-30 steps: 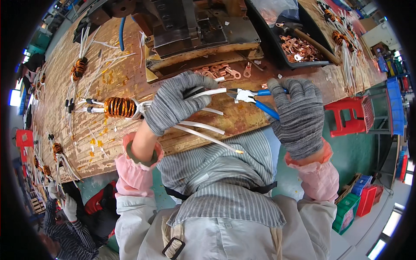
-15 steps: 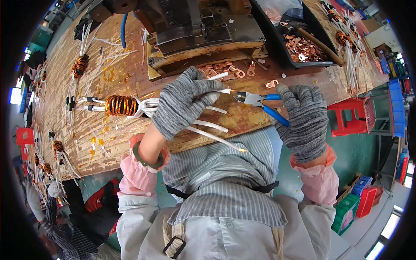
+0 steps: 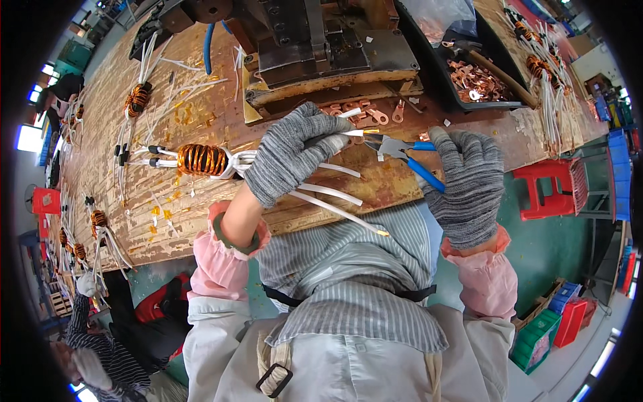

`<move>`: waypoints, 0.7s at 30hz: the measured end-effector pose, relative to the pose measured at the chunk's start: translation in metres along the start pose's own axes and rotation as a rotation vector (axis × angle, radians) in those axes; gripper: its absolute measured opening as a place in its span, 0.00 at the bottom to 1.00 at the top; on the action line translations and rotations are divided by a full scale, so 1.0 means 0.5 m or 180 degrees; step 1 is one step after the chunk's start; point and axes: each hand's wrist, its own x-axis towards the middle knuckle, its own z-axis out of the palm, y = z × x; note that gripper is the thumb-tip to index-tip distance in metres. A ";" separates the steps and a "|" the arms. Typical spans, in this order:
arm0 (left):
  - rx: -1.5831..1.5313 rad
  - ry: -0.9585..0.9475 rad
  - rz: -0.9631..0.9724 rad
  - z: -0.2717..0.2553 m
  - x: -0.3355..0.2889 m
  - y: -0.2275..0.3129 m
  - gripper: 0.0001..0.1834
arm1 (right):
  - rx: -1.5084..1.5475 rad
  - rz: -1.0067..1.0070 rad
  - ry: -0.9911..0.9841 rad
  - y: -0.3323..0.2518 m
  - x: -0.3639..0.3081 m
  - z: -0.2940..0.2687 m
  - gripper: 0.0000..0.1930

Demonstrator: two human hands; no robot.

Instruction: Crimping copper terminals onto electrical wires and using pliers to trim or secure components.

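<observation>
My left hand (image 3: 288, 155), in a grey knitted glove, is closed on a white wire (image 3: 351, 133) whose tip shows bare copper strands. This lead belongs to a copper-wound coil (image 3: 201, 160) lying on the bench to the left. Other white leads (image 3: 331, 194) run out under that hand toward the bench's near edge, one with a yellowish tip. My right hand (image 3: 467, 184), gloved alike, grips blue-handled cutting pliers (image 3: 396, 147). Their handles are spread, and the jaws point left, close to the copper tip. Whether the jaws touch it I cannot tell.
A dark metal press (image 3: 328, 50) stands at the back of the bench, loose copper lugs (image 3: 362, 115) before it. At right, a black tray (image 3: 492, 105) holds more lugs and a hammer (image 3: 502, 77). Further coils (image 3: 137, 99) lie left. A red stool (image 3: 546, 191) stands right; a co-worker (image 3: 100, 348) sits lower left.
The pliers' jaws are nearer the held wire's tip, where more bare copper shows. My hands keep their grips. The whole view has shifted slightly.
</observation>
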 end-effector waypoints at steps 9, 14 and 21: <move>0.0038 -0.0036 0.0010 0.001 0.004 -0.002 0.13 | 0.0010 -0.0046 -0.0015 -0.003 0.004 0.007 0.29; -0.0128 -0.0168 -0.0250 0.002 0.003 0.003 0.13 | -0.0056 -0.0253 -0.0086 0.011 0.014 0.016 0.28; 0.0733 -0.0497 0.0007 -0.025 -0.002 0.028 0.12 | 0.0216 -0.0230 -0.0294 0.024 0.013 0.018 0.24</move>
